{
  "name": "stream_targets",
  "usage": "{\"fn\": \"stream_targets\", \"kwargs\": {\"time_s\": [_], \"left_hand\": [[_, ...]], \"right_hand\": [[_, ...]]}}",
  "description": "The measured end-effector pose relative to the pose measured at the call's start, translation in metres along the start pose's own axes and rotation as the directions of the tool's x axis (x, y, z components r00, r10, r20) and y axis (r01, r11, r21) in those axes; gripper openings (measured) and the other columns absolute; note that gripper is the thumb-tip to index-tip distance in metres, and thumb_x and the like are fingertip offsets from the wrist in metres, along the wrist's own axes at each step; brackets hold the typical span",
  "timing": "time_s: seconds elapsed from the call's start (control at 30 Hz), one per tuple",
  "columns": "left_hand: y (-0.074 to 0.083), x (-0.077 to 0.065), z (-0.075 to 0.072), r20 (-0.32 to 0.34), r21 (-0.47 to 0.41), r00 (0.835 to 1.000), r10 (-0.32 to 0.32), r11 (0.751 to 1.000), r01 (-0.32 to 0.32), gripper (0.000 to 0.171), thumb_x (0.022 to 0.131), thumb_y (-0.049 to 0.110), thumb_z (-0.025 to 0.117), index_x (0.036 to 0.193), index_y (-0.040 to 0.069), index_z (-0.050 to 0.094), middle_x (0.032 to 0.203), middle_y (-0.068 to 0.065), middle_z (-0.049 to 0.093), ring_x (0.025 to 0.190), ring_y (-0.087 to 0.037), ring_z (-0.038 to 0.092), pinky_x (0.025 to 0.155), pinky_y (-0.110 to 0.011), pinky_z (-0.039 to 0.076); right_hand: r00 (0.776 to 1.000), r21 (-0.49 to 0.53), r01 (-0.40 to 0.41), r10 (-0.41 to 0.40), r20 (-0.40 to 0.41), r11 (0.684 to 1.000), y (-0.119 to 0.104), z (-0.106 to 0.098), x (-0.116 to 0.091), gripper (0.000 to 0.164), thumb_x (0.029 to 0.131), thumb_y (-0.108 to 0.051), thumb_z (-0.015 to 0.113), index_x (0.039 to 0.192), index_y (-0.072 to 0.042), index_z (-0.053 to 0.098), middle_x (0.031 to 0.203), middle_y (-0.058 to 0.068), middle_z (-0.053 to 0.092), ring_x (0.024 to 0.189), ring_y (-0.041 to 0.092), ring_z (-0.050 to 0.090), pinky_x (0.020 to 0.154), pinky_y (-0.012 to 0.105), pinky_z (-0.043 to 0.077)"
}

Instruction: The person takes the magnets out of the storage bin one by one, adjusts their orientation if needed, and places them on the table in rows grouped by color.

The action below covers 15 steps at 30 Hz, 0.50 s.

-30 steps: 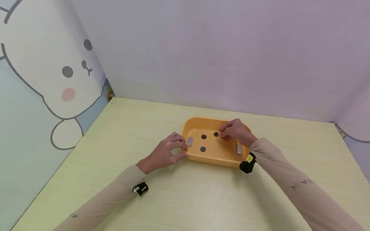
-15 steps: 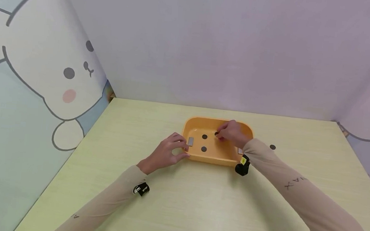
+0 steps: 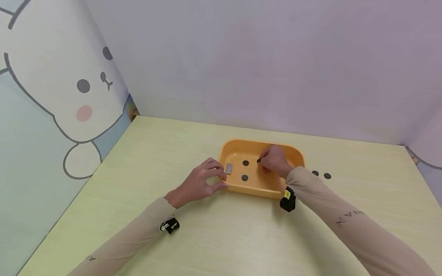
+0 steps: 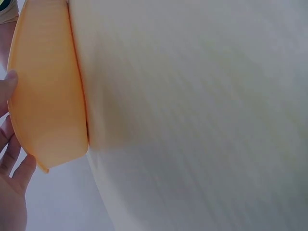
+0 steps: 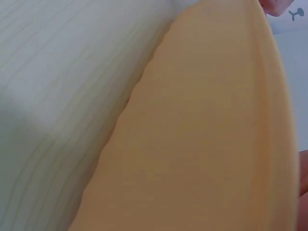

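An orange rectangular tray (image 3: 253, 191) stands on the table in the head view. My left hand (image 3: 197, 182) holds its front left corner, thumb at the front rim and fingers over the left rim. In the left wrist view the left fingers (image 4: 25, 171) touch the tray's rim beside its outer wall (image 4: 48, 96). My right hand (image 3: 276, 159) reaches inside the tray and pinches a small dark round disc (image 3: 259, 161), mostly covered by the fingertips. Two more dark discs, a back one (image 3: 245, 163) and a front one (image 3: 244, 178), lie on the tray floor.
A small grey rectangular piece (image 3: 229, 169) lies at the tray's left end. Two dark discs, one nearer (image 3: 315, 173) and one farther right (image 3: 327, 176), lie on the pale wooden table (image 3: 243, 245). A grey wall (image 3: 250, 70) rises behind; a wall with cartoon drawings (image 3: 63, 89) borders the left.
My right hand has shifted slightly left and its fingers have closed in over the disc. The sleeve now hides the tray's right grey piece and uncovers two discs on the table.
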<state>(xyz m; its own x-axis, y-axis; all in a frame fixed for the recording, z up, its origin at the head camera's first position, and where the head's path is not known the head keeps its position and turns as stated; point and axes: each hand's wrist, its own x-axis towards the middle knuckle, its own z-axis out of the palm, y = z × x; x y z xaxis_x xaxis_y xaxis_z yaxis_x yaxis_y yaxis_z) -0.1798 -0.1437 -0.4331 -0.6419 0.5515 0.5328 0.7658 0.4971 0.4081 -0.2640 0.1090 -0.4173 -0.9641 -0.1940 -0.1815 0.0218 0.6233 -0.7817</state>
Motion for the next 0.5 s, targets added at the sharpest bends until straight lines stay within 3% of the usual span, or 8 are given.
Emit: {"fn": "stream_targets", "kwargs": {"time_s": [0.1,0.23,0.5], "left_hand": [[0.0010,-0.0002,-0.0006,0.004,0.003,1.000,-0.005,1.000,0.005,0.016,0.077,0.020,0.079,0.083,0.011,0.068,0.093,0.001,0.060,0.096,-0.014,0.051,0.083,-0.030,0.046],[0.0022,0.0001,-0.0014,0.009,0.006,1.000,-0.013,1.000,0.013,0.015,0.078,0.021,0.079,0.084,0.012,0.068,0.093,0.001,0.060,0.096,-0.014,0.051,0.083,-0.029,0.047],[0.0022,-0.0008,-0.0017,0.005,0.008,1.000,-0.012,1.000,0.012,0.015,0.077,0.019,0.079,0.083,0.011,0.068,0.092,0.001,0.059,0.095,-0.015,0.051,0.082,-0.030,0.047]], "right_hand": [[0.999,-0.056,0.039,-0.040,-0.022,0.998,0.0007,0.0017,-0.0007,0.004,0.077,0.006,0.065,0.077,0.007,0.069,0.062,0.016,0.064,0.053,0.028,0.062,0.051,0.032,0.051],[0.994,-0.153,0.090,-0.099,-0.053,0.984,0.0020,0.0039,-0.0003,0.014,0.073,0.006,0.062,0.062,0.001,0.068,0.049,0.008,0.058,0.045,0.022,0.058,0.046,0.027,0.044],[0.993,-0.220,0.089,-0.103,-0.050,0.971,0.0025,0.0037,0.0017,0.006,0.072,0.000,0.071,0.067,-0.001,0.070,0.056,0.003,0.060,0.051,0.016,0.053,0.048,0.025,0.042]]}}
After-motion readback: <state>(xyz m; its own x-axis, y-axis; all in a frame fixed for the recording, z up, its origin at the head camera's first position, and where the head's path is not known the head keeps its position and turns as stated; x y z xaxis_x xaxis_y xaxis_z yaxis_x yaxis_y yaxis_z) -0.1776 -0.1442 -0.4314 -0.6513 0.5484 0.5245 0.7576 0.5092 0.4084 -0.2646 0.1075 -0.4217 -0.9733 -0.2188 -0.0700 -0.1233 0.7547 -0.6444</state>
